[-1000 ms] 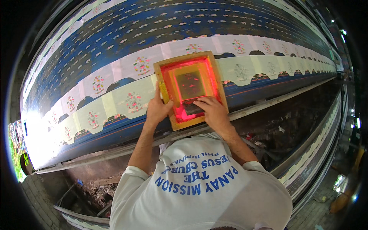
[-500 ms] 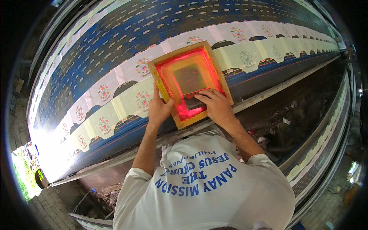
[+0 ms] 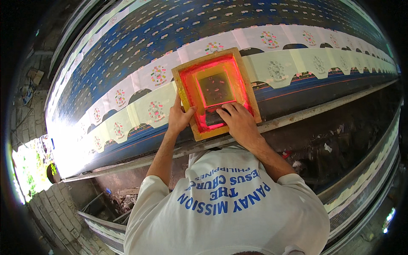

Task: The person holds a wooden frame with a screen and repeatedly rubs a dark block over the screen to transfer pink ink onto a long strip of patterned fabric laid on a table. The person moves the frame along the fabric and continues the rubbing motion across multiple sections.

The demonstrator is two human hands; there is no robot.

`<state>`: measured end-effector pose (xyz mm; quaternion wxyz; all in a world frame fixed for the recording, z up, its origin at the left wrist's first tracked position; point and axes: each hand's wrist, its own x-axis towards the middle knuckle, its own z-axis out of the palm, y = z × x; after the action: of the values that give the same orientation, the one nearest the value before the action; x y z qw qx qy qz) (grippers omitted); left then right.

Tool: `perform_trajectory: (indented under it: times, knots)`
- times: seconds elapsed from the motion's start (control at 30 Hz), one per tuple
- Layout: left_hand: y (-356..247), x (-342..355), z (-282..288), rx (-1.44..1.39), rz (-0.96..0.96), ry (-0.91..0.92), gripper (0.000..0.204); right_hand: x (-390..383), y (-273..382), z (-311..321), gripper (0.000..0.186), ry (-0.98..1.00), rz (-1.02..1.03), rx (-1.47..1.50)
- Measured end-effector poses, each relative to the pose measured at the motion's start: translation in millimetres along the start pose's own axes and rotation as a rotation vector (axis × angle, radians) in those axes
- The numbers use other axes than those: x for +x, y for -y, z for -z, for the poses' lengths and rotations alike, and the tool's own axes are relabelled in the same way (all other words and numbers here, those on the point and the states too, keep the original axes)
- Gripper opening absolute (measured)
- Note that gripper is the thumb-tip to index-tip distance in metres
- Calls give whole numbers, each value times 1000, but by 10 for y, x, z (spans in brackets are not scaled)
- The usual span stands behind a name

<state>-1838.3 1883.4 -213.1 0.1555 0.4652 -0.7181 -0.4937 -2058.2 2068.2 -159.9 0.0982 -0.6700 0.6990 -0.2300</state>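
A wooden printing screen (image 3: 250, 91) lies tilted over the near row of pale fabric pieces (image 3: 272, 66). Bright pink ink (image 3: 243, 80) lines the inside of its frame. Small pink marks show in the yellowish mesh window (image 3: 215, 88). My left hand (image 3: 180, 119) is closed round the screen's left rail, thumb on top and fingers along the outer side. Inside the frame, at its near end, my right hand (image 3: 240, 121) holds a dark squeegee (image 3: 211, 117) from above, its fingers bent over the bar. The hand partly covers the squeegee's right part.
A long table (image 3: 140, 55) with a worn blue and dark surface runs across, bearing rows of printed fabric pieces. Its near ledge (image 3: 297, 114) borders a dark, littered gap (image 3: 327, 146). Another table edge (image 3: 361, 182) stands at the right. Paved floor (image 3: 57, 216) shows at lower left.
The pink marks in the mesh window show more plainly now. Both hands keep their hold on the screen and squeegee, while the whole view has shifted slightly.
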Motion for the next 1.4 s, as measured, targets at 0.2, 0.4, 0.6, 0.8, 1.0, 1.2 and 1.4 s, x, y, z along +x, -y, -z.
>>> perform_trajectory:
  times: [0.2,0.4,0.6,0.8,1.0,1.2,1.4]
  knots:
    - [-11,-41,21,35,37,-5,101,427,-142,195,40,189,-27,107]
    - [-41,46,-8,31,0,24,103,1350,-539,-21,40,31,7,72]
    - [-32,2,28,114,-20,12,109,809,-282,29,48,110,-18,112]
    - [-1,-12,57,142,-10,17,111,229,-22,116,48,214,-95,113]
    - [-17,46,13,133,13,35,111,1048,-394,85,38,149,-100,159]
    - [-63,11,100,158,-14,15,112,1395,-404,-57,34,63,-90,120]
    - [-28,8,47,147,27,30,112,490,-119,2,50,97,-106,70]
